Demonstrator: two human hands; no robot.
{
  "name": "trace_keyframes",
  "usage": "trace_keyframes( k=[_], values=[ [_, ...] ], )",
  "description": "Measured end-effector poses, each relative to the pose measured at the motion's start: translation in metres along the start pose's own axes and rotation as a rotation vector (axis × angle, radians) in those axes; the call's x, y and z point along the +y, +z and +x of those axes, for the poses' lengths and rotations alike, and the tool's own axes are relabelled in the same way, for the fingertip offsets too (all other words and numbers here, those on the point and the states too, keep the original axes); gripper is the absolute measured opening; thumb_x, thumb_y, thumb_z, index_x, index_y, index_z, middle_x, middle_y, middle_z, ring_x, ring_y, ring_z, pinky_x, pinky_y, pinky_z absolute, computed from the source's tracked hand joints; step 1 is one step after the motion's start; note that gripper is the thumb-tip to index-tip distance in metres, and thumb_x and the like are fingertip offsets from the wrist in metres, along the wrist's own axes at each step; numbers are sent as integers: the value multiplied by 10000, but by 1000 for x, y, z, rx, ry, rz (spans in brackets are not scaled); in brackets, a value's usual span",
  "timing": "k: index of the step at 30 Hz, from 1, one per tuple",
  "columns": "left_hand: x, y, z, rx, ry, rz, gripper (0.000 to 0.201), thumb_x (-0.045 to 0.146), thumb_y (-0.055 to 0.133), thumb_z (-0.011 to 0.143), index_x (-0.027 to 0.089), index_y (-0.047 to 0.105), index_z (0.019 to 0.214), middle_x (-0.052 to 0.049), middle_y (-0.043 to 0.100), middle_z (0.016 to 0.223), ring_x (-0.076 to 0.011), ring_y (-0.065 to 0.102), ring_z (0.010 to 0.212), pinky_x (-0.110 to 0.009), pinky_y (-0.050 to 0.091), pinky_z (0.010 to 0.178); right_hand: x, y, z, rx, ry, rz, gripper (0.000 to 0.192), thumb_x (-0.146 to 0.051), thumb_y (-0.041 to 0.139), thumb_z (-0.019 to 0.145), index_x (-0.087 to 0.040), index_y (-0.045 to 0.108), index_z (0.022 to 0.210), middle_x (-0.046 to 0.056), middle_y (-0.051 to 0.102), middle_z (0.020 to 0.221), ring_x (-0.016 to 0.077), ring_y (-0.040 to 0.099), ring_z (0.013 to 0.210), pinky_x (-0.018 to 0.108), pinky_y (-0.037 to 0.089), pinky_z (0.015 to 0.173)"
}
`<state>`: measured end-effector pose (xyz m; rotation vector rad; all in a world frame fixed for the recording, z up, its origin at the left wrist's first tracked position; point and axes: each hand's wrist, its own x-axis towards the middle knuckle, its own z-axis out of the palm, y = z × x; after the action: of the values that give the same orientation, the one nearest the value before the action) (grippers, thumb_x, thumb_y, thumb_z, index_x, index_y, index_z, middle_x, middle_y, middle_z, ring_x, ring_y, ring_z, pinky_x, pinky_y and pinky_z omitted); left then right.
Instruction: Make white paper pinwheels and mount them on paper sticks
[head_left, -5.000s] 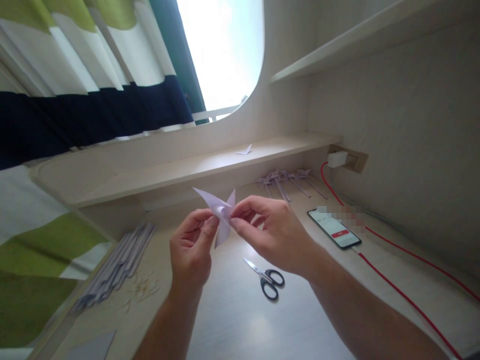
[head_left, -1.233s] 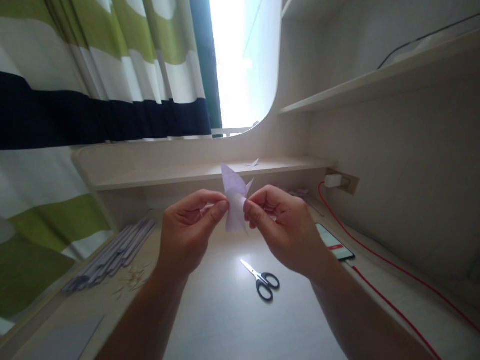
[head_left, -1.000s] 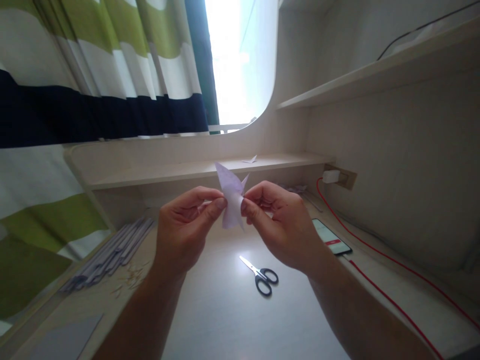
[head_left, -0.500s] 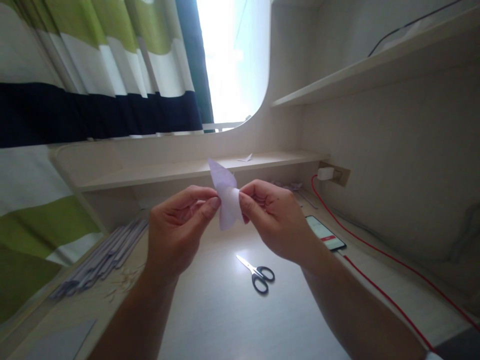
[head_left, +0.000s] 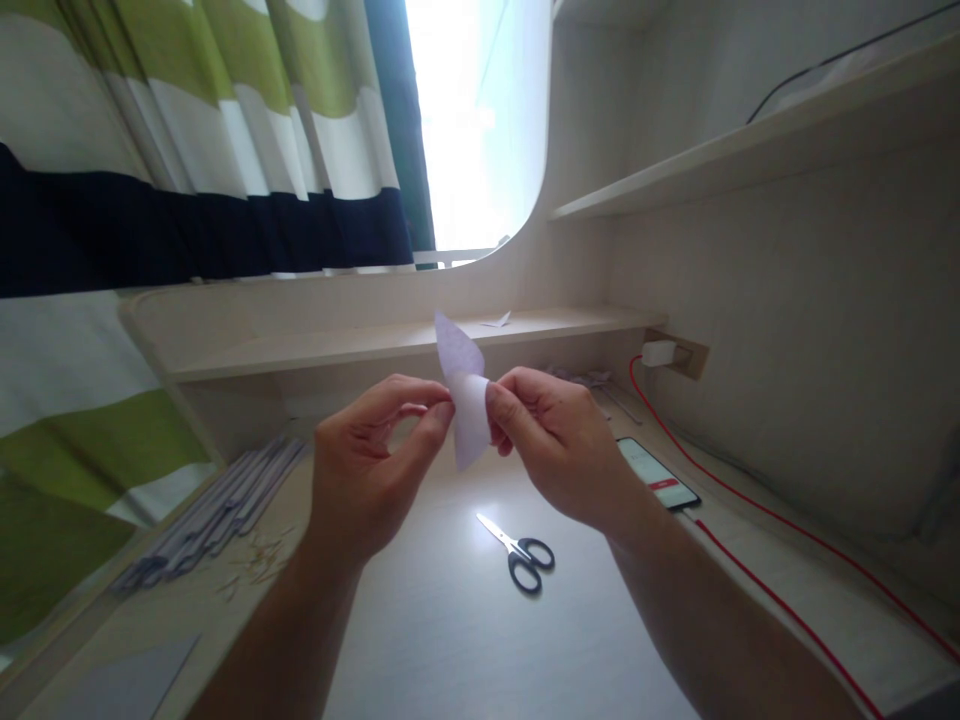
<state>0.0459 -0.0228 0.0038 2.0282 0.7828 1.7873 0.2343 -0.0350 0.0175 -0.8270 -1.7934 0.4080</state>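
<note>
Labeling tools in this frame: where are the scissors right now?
Head view: the scissors lie flat on the desk, below the right hand, left of the phone.

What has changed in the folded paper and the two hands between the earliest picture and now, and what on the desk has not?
The pale paper piece showed several spread points; now it looks narrower, one point up and one down. The left hand and right hand still pinch its middle and sit slightly higher in view. The scissors, phone, red cable and grey strips lie as before.
</note>
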Motion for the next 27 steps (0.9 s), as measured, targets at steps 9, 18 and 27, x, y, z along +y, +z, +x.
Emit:
trace_keyframes(
  k=[9, 18, 27],
  values=[
    [-1, 0, 0, 5, -10, -31, 69, 219, 771, 897, 243, 808, 949, -23, 775, 923, -165, 702, 837, -303, 549, 827, 1, 1, 1, 3, -13, -1, 432, -417, 499, 1080, -181, 610, 734, -22, 624, 666, 104, 554, 603, 271, 364, 582],
    [-6, 3, 2, 67, -51, -151, 74, 258, 794, 881, 242, 831, 943, -21, 778, 857, -159, 693, 756, -265, 535, 700, 1, -1, -1, 46, -12, 107, 128, -292, 674, 979, -173, 704, 943, -4, 707, 799, 119, 632, 685, 245, 468, 616],
    [-5, 1, 2, 0, -51, -153, 145, 259, 832, 844, 262, 839, 990, -37, 801, 938, -187, 714, 802, -293, 558, 723, -2, -1, -1, 75, -32, 134, 74, -248, 690, 944, -176, 697, 932, 17, 721, 830, 141, 659, 724, 253, 499, 626]
  ],
)
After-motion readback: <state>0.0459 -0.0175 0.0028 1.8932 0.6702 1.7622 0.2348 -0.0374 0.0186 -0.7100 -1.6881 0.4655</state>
